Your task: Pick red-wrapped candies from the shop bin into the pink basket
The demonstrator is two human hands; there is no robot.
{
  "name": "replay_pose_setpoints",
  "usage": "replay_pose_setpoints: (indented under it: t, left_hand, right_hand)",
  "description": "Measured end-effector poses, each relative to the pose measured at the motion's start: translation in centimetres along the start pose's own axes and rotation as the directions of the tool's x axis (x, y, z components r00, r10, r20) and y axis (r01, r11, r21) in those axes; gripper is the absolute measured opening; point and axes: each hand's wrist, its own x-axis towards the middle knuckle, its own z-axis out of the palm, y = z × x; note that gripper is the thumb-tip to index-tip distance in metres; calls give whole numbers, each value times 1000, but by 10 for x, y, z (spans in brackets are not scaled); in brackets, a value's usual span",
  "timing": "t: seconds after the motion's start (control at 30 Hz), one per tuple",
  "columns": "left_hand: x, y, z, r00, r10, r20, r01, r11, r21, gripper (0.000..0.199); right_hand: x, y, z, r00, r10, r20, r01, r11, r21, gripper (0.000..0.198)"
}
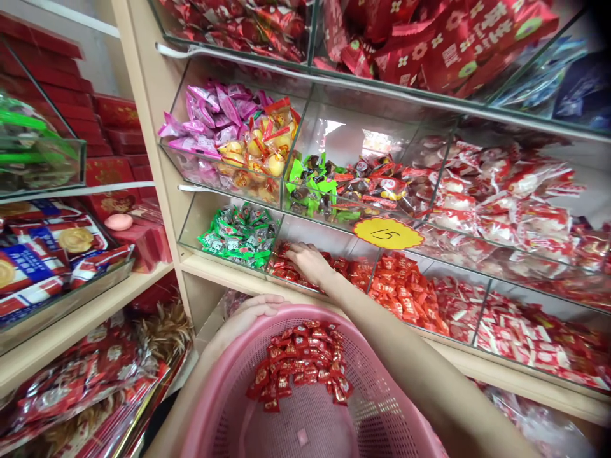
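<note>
A pink plastic basket point(396, 407) with perforated walls is in front of me, a heap of red-wrapped candies point(305, 356) lying in its far half. My left hand point(258, 308) grips the basket's far rim from the left. Beyond the basket, my right hand point(308, 262) reaches into a low glass compartment, its fingers extended over similar red-wrapped candies point(341, 264). The fingertips touch those candies, and no candy shows lifted in the hand. Part of the compartment's contents is hidden behind the hand and wrist.
Green-wrapped candies point(238, 232) fill the compartment to the left; orange-red candies point(403, 289) lie to the right. Glass dividers and a wooden shelf edge point(224, 270) border the bins. A yellow price tag point(389, 233) hangs above. Packaged biscuits point(52, 248) occupy the left shelf.
</note>
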Motion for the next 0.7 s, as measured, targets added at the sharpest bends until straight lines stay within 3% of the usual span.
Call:
replay_pose_setpoints:
  t: [0.2,0.4,0.53,0.7]
  left_hand:
    - [-8,8,4,999,-3,-35,4,1000,15,37]
    - [-5,5,4,1000,9,-22,-9,1000,0,39]
    - [1,-3,-2,999,37,-2,-37,999,18,37]
    - [2,-6,-4,998,55,10,-55,998,26,40]
  right_hand:
    - [12,-6,9,999,-37,-1,37,999,2,21]
    - [1,-1,-5,997,43,-68,-41,999,30,22]
    - [-35,-2,-29,959,130,-250,-93,984,153,22]
    - [-115,-27,-49,887,182,-425,-27,938,347,19]
